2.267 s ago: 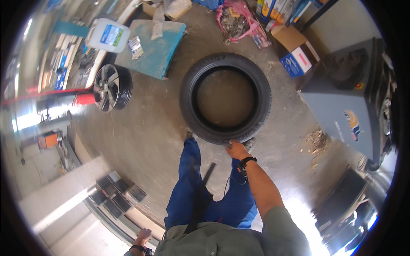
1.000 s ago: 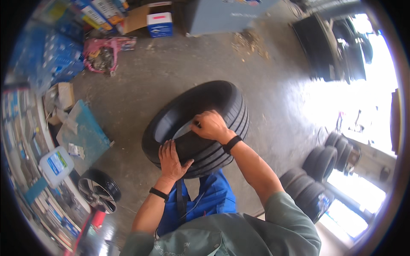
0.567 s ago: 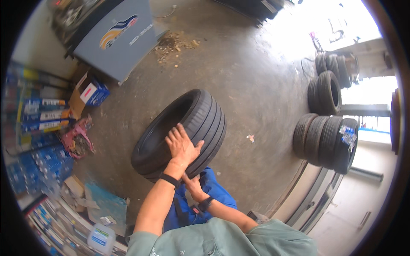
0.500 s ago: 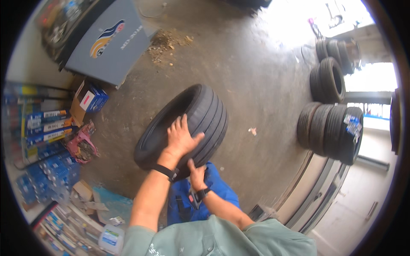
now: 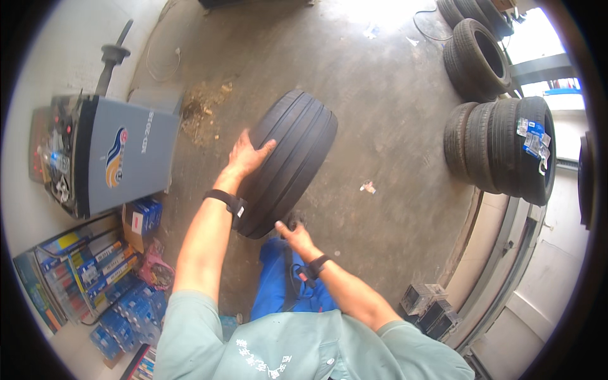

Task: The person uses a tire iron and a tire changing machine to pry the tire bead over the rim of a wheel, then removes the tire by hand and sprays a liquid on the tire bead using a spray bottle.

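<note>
A black tyre (image 5: 288, 155) stands tilted on the concrete floor in front of me, its grooved tread turned up toward me. My left hand (image 5: 246, 157) is at its left edge, the thumb over the tread and the fingers along the sidewall. Close to the tyre's near lower end is my right hand (image 5: 297, 239), thumb and fingers apart. Whether it touches the rubber I cannot tell. Dark bands circle both wrists. The tyre's hollow side is hidden from me.
Several tyres (image 5: 465, 142) stand in a row at right, with another tyre (image 5: 478, 60) behind them. A grey machine (image 5: 133, 158) is at left, near a dirt pile (image 5: 202, 111). Blue-wrapped bottles (image 5: 130, 320) and small boxes (image 5: 430, 307) lie closer to me.
The tyre has turned so its tread faces me and its hollow side is out of sight. My left hand has shifted to its left edge; my right hand has moved to its near end.
</note>
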Tool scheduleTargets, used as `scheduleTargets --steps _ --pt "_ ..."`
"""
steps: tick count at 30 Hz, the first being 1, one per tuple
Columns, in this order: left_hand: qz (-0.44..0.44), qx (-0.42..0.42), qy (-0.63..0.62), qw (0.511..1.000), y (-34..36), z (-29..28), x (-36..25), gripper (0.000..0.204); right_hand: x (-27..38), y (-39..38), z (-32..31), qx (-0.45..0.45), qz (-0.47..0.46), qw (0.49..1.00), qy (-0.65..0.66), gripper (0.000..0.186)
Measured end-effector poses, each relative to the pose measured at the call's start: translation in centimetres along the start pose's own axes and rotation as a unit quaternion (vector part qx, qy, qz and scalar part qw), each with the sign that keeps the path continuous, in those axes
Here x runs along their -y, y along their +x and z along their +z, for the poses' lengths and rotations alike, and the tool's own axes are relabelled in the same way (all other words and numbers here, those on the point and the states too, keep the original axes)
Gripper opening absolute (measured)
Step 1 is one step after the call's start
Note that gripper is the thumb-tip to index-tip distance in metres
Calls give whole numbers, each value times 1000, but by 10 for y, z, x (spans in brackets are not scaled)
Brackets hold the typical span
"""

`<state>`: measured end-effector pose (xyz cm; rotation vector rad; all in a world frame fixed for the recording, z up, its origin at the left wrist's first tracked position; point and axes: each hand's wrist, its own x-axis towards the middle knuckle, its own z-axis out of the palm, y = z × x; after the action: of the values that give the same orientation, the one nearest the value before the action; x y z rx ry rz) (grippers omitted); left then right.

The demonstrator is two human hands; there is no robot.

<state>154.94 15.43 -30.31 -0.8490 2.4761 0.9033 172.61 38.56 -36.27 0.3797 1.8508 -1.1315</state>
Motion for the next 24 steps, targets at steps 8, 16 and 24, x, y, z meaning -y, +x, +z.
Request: scheduleTargets --steps 8,16,24 --pt "-16 83 -123 989 67 -1 47 119 167 110 -154 -77 -36 996 16 106" --pt "-30 -2 89 996 217 26 -295 119 239 186 -254 -121 -43 990 -54 99" --pt "-4 124 -18 992 331 12 -377 121 405 375 -560 -143 34 989 -31 87"
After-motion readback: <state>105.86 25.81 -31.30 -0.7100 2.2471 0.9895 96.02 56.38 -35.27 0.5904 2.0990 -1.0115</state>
